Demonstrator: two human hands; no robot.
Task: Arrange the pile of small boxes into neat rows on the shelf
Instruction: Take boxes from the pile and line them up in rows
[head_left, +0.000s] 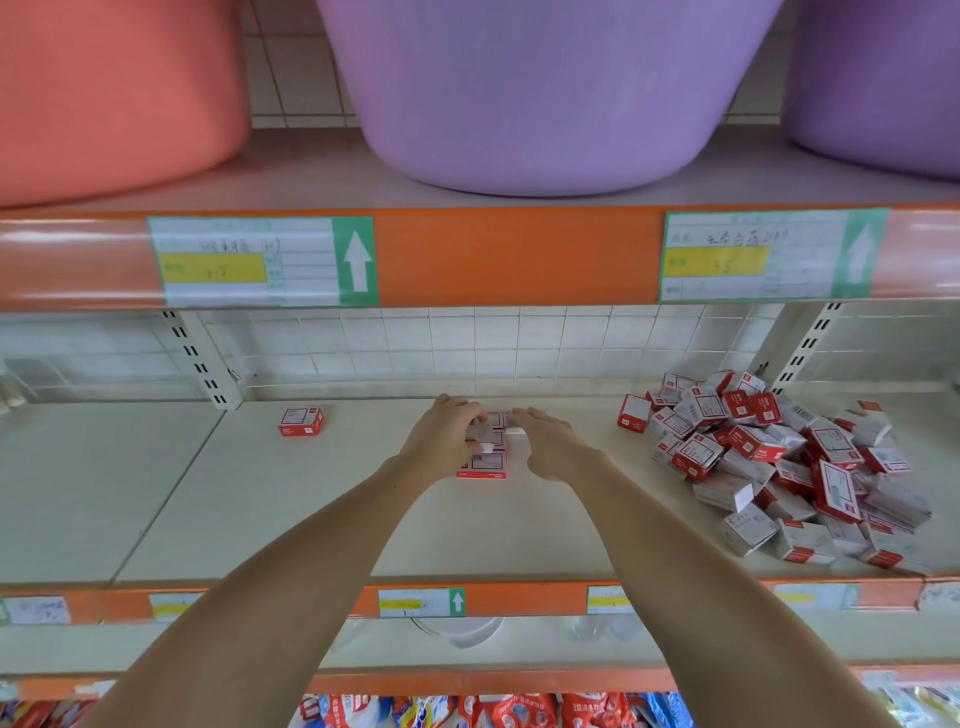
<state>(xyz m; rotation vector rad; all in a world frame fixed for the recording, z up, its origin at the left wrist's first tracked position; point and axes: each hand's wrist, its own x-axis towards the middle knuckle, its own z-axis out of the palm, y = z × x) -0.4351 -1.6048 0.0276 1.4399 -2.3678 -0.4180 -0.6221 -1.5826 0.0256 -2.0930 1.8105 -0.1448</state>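
Observation:
A short row of red-and-white small boxes (485, 464) lies flat on the cream shelf (311, 509), running front to back at its middle. My left hand (447, 434) curls over the row from the left, fingers on the box tops. My right hand (545, 441) lies along the row's right side with fingers fairly straight, touching it. A loose pile of the same boxes (769, 457) covers the shelf's right part. One single box (301, 421) sits alone at the back left.
Above, an orange shelf edge (519, 257) carries price labels, with a purple tub (545, 93) and a coral tub (114, 93) on top. Slotted uprights (200, 358) stand at the tiled back wall. Packaged goods (493, 712) show on the level below.

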